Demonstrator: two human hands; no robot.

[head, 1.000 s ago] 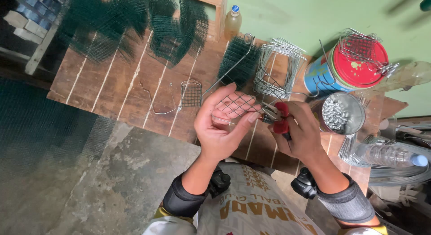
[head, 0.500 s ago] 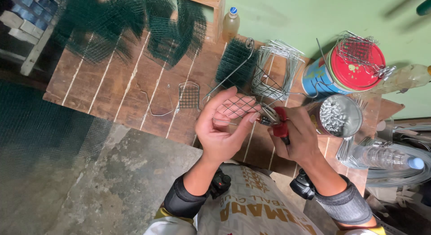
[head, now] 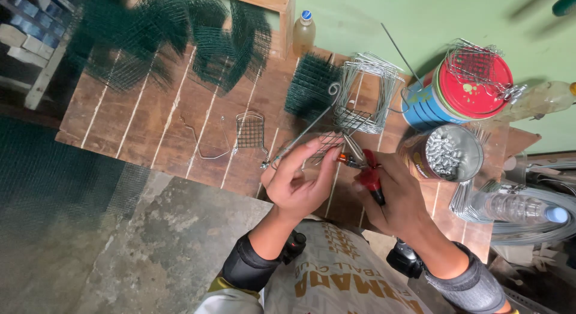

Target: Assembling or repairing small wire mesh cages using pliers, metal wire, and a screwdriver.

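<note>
We record a wooden plank worktop against a pale green wall, with rough concrete floor below. Our left hand pinches a small wire mesh piece, fingers curled around it, above the worktop's near edge. Our right hand is clenched on red-handled pliers, whose tips meet the mesh. Nearby: dark green mesh rolls, bent grey wire frames, and a round tin of small metal pieces.
</note>
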